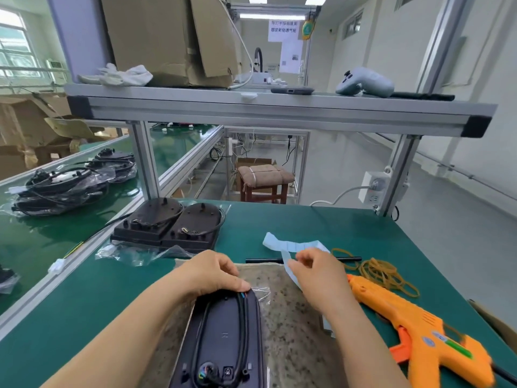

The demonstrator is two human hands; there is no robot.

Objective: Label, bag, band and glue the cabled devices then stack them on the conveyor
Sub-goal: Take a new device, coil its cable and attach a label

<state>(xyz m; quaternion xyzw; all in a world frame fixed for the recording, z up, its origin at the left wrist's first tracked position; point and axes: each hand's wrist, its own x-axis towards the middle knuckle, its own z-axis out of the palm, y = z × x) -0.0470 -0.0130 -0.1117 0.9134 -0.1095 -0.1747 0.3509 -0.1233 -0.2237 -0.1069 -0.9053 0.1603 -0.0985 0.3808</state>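
A black oval cabled device (pixel 223 340) lies in front of me on a speckled mat (pixel 296 309), a black cable looped on its back. My left hand (pixel 215 273) holds its far end, fingers curled over the edge. My right hand (pixel 316 275) pinches a pale blue label strip (pixel 291 245) that curls across the green table. Clear plastic bag film (pixel 261 292) shows beside the device's far end. Two more black devices (pixel 167 222) stand stacked at the table's far left. An orange glue gun (pixel 414 329) lies at the right, with tan rubber bands (pixel 377 273) behind it.
Bagged cabled devices (pixel 61 189) sit stacked on the green conveyor (pixel 42 242) to the left. An aluminium shelf (pixel 279 110) overhead carries a cardboard box, gloves and a grey controller. A black rod (pixel 265 260) lies past the mat. A stool stands beyond the table.
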